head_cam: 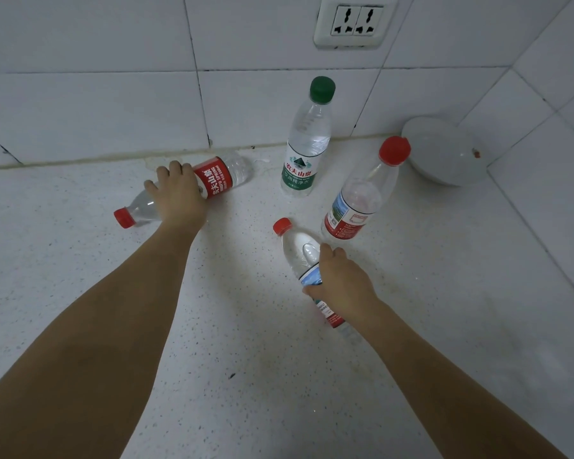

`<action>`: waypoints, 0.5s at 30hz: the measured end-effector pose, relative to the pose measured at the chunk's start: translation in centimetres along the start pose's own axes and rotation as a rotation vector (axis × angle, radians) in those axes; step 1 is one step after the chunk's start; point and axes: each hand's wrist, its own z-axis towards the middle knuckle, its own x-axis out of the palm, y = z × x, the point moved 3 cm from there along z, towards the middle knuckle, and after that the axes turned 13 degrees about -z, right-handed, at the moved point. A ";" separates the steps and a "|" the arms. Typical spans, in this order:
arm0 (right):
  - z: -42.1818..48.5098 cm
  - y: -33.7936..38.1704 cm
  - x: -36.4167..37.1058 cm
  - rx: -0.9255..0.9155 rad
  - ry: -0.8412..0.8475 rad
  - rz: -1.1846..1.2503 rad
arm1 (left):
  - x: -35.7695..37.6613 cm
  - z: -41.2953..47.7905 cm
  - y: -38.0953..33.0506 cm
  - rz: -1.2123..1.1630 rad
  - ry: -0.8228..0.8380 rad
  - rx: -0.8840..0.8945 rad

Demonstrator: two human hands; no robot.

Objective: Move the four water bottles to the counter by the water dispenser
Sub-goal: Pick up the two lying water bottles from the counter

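Closest to the person, the right hand (340, 281) is wrapped over the middle of a clear plastic bottle lying on its side (307, 270), its red cap pointing away toward the wall; fingers curl around the label band, so it holds that bottle. A little farther out and to the left, the left hand (176, 192) is closed over a second lying bottle (193, 188), gripping just beside its red label, with its red cap aimed to the left.

This looks like the pick-up step, both hands taking a bottle at once. The next move calls for lifting the two clear of the speckled white countertop (246, 376) and carrying them off; no water dispenser shows here, so the goal lies out of sight.

Beyond the hands two bottles stand untouched: a red-capped one (362, 193) to the right and, nearer the wall, a green-capped one (307, 140) with a green and white label. All four are thin, ribbed, see-through plastic, likely slippery and easily dented. A smooth white bowl (444, 150) sits tilted in the corner against glossy white tiles (96, 104).
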 end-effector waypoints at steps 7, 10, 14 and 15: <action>0.0 -0.2 0.1 -0.021 0.001 0.022 | -1.3 -2.4 0.8 -0.026 -0.021 -0.045; 0.0 -0.2 0.5 -0.030 -0.003 0.064 | -2.4 -3.8 1.1 -0.009 -0.061 -0.022; -0.4 -0.2 0.9 -0.020 -0.041 0.099 | -3.4 -6.5 1.2 -0.019 -0.076 -0.042; -0.5 -0.1 1.0 -0.023 -0.055 0.102 | -3.7 -7.5 1.2 -0.013 -0.082 -0.052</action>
